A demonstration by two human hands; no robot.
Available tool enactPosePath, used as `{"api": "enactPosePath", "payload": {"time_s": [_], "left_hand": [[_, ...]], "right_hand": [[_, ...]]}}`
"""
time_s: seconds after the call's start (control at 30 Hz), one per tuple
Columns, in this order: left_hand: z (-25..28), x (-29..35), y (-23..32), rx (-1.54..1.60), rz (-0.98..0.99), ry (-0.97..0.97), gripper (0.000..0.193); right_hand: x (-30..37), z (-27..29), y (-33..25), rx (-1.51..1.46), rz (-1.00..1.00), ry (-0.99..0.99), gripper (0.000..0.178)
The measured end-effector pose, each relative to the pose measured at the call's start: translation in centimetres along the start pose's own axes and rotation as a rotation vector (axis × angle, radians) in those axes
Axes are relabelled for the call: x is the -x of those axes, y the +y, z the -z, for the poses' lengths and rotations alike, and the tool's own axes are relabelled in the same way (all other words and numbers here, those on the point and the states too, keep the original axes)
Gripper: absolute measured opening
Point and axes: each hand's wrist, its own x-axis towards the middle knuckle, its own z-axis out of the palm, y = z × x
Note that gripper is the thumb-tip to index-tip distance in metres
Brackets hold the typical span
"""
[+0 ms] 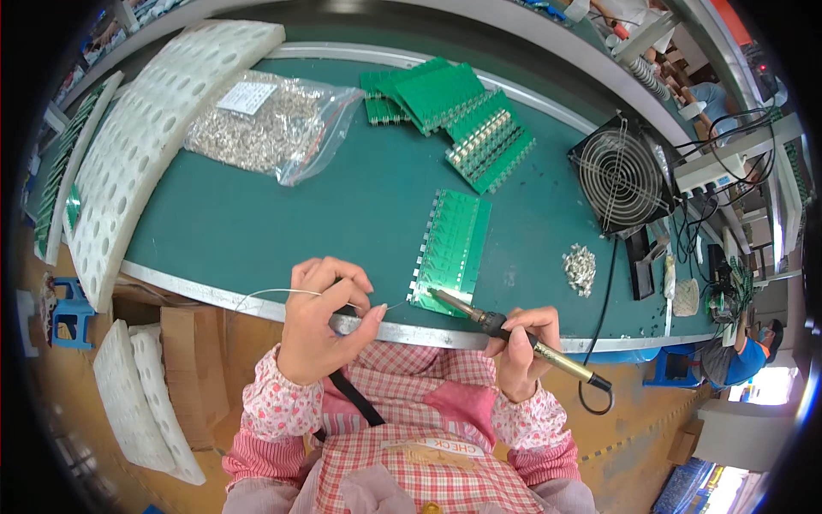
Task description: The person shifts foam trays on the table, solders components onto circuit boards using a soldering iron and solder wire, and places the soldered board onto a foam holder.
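Observation:
Near the front edge of the bench lies a green circuit board (458, 236) with a row of small metal tabs along its left side. My right hand (527, 343) grips a soldering iron (556, 358), whose tip rests at the board's lower part. Thin solder wire (274, 292) runs from the left through the closed fingers of my left hand (325, 313), and its end points at the board's lower left corner. Farther back, several more green boards (441, 90) lie stacked and overlapping, one carrying rows of mounted parts.
A clear bag of small metal pieces (257, 128) lies back left beside a white foam tray with holes (163, 120). On the right are a loose pile of metal pieces (580, 270), a black fan with a wire guard (621, 176) and cables. Another person (745, 351) sits far right.

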Motion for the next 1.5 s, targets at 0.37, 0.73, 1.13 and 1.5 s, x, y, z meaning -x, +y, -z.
{"api": "enactPosePath", "payload": {"time_s": [0.37, 0.73, 1.13, 1.5], "left_hand": [[0.2, 0.6, -0.4, 0.075, 0.037, -0.034, 0.020], [0.0, 0.4, -0.3, 0.034, 0.016, -0.022, 0.019], [0.0, 0.3, -0.1, 0.011, -0.002, -0.016, 0.019], [-0.2, 0.3, -0.1, 0.030, 0.018, -0.011, 0.019]], "right_hand": [[-0.3, 0.2, 0.2, 0.032, 0.052, -0.126, 0.011], [-0.6, 0.0, 0.5, 0.119, 0.202, -0.153, 0.007], [-0.6, 0.2, 0.8, 0.161, 0.298, -0.201, 0.008], [-0.4, 0.2, 0.8, 0.112, 0.231, -0.113, 0.008]]}}
